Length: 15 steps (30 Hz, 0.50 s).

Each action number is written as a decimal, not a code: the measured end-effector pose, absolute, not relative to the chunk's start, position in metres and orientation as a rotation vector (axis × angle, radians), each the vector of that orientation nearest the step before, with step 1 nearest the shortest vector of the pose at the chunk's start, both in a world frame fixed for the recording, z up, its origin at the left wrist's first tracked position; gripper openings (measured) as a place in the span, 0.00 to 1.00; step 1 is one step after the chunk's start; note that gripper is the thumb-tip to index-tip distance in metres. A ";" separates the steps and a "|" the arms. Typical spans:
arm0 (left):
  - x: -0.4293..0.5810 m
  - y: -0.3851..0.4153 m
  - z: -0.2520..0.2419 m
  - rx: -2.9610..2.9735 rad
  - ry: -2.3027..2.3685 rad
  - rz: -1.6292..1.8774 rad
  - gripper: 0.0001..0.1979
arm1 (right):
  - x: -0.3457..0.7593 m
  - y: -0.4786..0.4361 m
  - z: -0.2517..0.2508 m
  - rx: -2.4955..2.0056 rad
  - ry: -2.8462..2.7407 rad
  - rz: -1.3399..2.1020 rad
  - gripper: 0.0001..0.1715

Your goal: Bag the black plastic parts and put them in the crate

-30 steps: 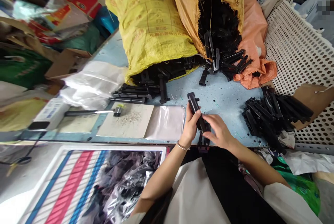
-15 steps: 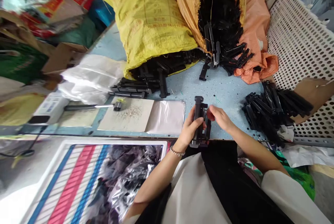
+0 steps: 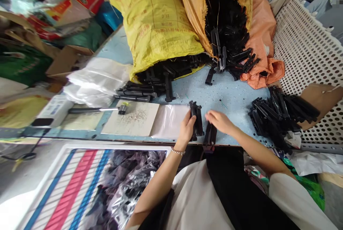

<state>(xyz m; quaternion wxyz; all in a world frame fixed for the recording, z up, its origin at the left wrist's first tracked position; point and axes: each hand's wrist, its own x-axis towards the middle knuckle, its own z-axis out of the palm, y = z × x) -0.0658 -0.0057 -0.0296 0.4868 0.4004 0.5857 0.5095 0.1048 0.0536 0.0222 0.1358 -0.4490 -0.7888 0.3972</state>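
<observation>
My left hand is closed around two long black plastic bars with small lugs at their ends. They stand side by side over the right edge of a clear plastic sheet. Just to the right, my right hand is raised with its fingers curled and the fingertips pinched together; whatever they hold, if anything, is hidden. Below those fingertips, more black bars lie at the table's front edge, close to my body.
A yellow sack and an orange sack spill black bars onto the blue table. Another pile of bars lies right, beside a perforated white crate. A hammer rests on a board at left.
My left hand has moved left with the black bars, away from those at the table edge. My right hand has shifted slightly left, its fingertips now above the remaining bars.
</observation>
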 end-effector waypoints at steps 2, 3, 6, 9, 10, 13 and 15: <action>-0.061 -0.009 -0.046 1.153 1.522 1.117 0.21 | 0.090 0.101 0.017 -1.462 -2.153 0.892 0.19; -0.056 -0.012 -0.053 1.257 1.586 1.071 0.20 | 0.081 0.126 0.014 -1.560 -2.074 0.783 0.21; -0.047 -0.020 -0.068 1.523 1.755 1.044 0.19 | 0.055 0.192 0.006 -1.873 -1.925 0.623 0.33; -0.052 -0.021 -0.071 1.603 1.756 1.113 0.20 | 0.042 0.227 0.006 -2.054 -1.911 0.641 0.31; -0.056 -0.020 -0.069 1.577 1.731 1.158 0.20 | 0.041 0.228 0.007 -2.068 -1.917 0.655 0.27; -0.068 -0.006 -0.054 1.298 1.550 1.320 0.21 | 0.047 0.194 0.004 -1.926 -2.031 0.608 0.21; -0.072 0.009 -0.039 0.966 1.353 1.432 0.26 | 0.056 0.145 0.000 -1.632 -2.219 0.473 0.23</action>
